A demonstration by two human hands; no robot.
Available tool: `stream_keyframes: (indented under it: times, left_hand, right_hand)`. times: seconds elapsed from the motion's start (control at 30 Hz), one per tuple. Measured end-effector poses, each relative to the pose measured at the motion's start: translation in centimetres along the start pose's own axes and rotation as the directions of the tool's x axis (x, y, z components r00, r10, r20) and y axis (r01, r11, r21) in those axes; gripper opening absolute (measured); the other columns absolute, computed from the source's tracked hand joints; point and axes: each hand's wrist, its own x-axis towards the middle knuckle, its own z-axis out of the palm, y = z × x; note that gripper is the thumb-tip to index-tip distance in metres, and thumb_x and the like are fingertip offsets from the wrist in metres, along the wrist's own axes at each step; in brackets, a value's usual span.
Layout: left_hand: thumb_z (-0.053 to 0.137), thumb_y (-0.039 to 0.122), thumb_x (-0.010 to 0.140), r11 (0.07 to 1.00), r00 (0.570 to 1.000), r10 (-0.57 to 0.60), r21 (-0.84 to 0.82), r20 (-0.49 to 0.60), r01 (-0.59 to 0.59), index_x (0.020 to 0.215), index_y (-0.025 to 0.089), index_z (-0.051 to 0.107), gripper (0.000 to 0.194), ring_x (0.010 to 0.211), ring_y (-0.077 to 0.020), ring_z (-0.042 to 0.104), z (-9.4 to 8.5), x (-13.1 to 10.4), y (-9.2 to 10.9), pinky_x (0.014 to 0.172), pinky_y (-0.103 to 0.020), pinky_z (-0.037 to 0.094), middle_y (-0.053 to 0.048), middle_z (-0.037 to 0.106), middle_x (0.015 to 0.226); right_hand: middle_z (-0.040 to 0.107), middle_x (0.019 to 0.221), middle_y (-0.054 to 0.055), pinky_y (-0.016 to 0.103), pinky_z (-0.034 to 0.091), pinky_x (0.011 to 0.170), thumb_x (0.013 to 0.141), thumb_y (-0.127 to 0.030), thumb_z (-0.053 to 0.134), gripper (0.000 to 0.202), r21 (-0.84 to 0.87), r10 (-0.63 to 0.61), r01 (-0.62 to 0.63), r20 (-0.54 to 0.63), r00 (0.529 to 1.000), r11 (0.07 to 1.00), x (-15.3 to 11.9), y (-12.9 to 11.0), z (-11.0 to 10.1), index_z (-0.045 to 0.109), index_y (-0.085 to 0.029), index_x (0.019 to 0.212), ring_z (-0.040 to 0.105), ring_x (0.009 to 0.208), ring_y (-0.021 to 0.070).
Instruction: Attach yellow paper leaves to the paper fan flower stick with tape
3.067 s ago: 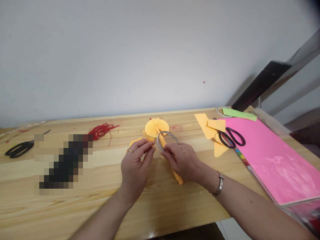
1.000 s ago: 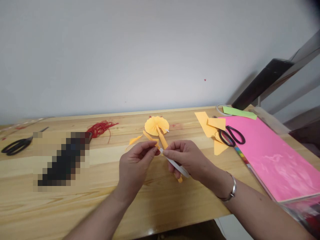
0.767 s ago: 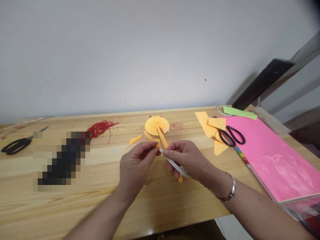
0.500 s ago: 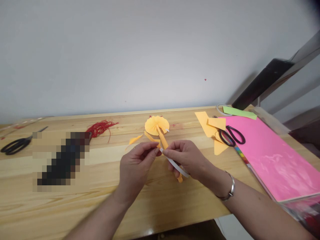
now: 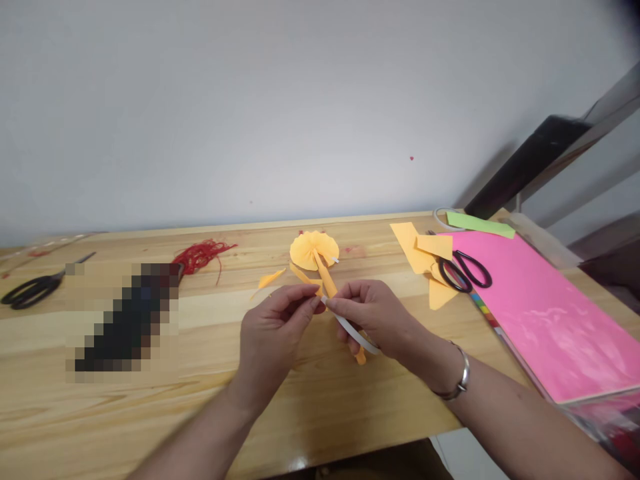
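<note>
My left hand and my right hand meet over the middle of the table. Both pinch a narrow white strip, perhaps tape, the left at its tip and the right a little farther along; the rest curves out below the right hand. Under my right hand lies an orange paper stick, its lower end showing past the fingers. At the stick's far end rests a round, pleated orange paper fan, with a small white piece at its right edge.
Orange scraps and black-handled scissors lie to the right, partly on pink paper. A green strip is behind. On the left are red threads, a blurred dark object and other scissors.
Hardly anything differs. My fingertips have closed slightly over the strip's end, and less of its tip shows between my hands.
</note>
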Motion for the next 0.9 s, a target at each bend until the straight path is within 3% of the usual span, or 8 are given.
stream_keyframes:
  times: [0.43,0.7,0.9]
  left_hand:
    - [0.074,0.024,0.067,0.999,1.000,-0.002,-0.040,0.006,0.002,0.081,0.022,0.071,0.014,0.066,-0.0125,0.068,0.1,0.0,-0.2,0.066,-0.022,0.056,0.002,0.073,0.075]
    - [0.076,0.023,0.063,0.972,0.993,-0.115,-0.205,-0.010,0.111,0.077,0.018,0.068,0.017,0.066,-0.0116,0.066,0.4,0.3,-0.7,0.064,-0.021,0.055,0.001,0.071,0.072]
    - [0.076,0.017,0.063,0.967,0.996,-0.059,-0.253,-0.061,0.042,0.079,0.018,0.064,0.019,0.064,-0.0090,0.064,0.6,0.4,-0.5,0.063,-0.018,0.053,0.003,0.067,0.070]
  right_hand:
    - [0.059,0.048,-0.002,0.015,0.036,0.029,0.074,-0.040,0.065,0.027,0.004,-0.002,0.002,0.001,1.000,1.000,0.1,0.3,-0.1,0.052,-0.017,0.070,0.050,0.033,0.0077]
    - [0.059,0.047,-0.004,0.015,0.038,0.029,0.075,-0.036,0.064,0.023,0.007,-0.009,0.009,-0.002,1.000,1.000,0.2,0.5,0.3,0.051,-0.017,0.075,0.050,0.032,0.0079]
    - [0.059,0.050,-0.005,0.015,0.038,0.029,0.078,-0.035,0.060,0.021,-0.039,-0.071,0.070,-0.011,0.997,0.997,0.2,1.3,0.8,0.050,-0.018,0.087,0.053,0.033,0.0091]
